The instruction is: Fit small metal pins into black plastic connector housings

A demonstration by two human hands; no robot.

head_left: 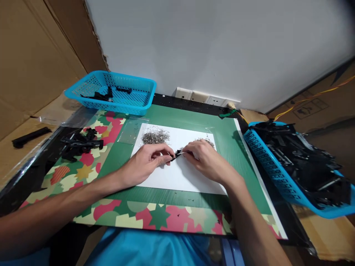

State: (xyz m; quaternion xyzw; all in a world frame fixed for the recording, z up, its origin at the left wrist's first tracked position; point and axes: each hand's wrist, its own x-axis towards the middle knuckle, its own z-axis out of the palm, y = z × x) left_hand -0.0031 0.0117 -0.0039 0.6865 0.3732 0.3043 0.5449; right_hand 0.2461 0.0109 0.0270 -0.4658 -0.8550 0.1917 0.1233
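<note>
My left hand (151, 160) is closed, pinching a small black plastic part (176, 155) between thumb and fingers above a white sheet (177, 179). Opposite it, my right hand (203, 159) is closed on a thin metal tool (183, 152), whose tip reaches the black part. Most of that tool is hidden by the fingers, so its exact kind cannot be made out. Behind the left hand lies a pile of tiny metal pieces (155, 136). A smaller pile of metal pieces (208, 141) shows partly behind my right hand.
At the back left stands a blue basket (111, 105) with a few black parts. Another blue basket (270, 177), heaped with black parts, is at the right. Loose black parts (80, 144) lie on the patterned mat at the left. Power sockets (199, 96) line the wall.
</note>
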